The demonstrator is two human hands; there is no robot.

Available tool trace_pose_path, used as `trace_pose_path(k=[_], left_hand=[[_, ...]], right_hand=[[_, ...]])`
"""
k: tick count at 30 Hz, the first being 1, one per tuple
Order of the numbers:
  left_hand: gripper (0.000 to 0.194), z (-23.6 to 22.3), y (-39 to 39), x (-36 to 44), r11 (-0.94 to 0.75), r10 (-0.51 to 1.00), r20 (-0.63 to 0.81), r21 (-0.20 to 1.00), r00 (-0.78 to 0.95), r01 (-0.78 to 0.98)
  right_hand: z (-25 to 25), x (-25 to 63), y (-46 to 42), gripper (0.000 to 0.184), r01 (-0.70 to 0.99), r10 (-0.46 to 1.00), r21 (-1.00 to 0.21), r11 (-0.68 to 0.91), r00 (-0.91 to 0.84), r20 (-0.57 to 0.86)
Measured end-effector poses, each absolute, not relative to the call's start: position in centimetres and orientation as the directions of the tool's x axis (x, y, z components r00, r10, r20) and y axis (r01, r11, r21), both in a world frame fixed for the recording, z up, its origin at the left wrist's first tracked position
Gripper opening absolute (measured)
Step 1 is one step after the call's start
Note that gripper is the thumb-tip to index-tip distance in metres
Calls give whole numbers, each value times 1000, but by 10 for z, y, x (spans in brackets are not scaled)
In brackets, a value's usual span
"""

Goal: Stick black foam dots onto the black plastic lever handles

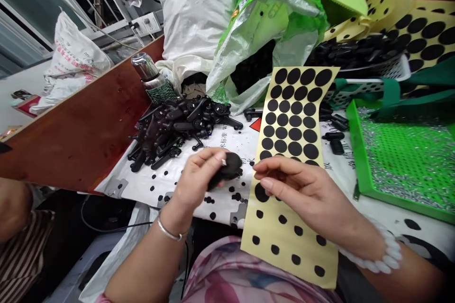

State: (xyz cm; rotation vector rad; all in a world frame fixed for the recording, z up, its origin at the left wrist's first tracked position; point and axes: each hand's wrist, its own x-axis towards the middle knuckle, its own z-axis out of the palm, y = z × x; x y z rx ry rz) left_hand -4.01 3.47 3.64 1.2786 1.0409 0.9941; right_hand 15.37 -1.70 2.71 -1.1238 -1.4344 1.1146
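Observation:
My left hand (195, 177) is closed around a black plastic part with a broad round end (232, 165). The thumb lies across the part's top, and the rest of its shape is hidden by the fingers. To its right, my right hand (302, 189) hovers over a yellow sheet of round black stickers (295, 104). Its thumb and fingers are apart and loosely bent, with nothing visible between them. Full rows of stickers cover the sheet's upper part; lower down are bare yellow backing and small black spots. A heap of black plastic parts (177, 125) lies beyond my left hand.
An open green and white bag (263, 33) of black pieces stands behind. At right are a green tray (362, 170) of small metal pins and a white basket (403, 68) of black parts. A metal flask (145, 68) stands by the brown board (88, 123). Another person's arm (14, 203) shows at left.

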Motion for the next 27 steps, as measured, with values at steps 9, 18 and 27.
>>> trace_pose_path(k=[9, 18, 27], left_hand=[[26, 21, 80, -87, -353, 907, 416, 667, 65, 656], [65, 23, 73, -69, -621, 784, 112, 139, 611, 771], [62, 23, 57, -56, -695, 705, 376, 196, 601, 692]], right_hand=[[-4, 180, -16, 25, 390, 989, -917, 83, 81, 124], [-12, 193, -22, 19, 619, 963, -758, 207, 10, 271], [-27, 192, -12, 27, 925, 861, -154, 347, -250, 443]])
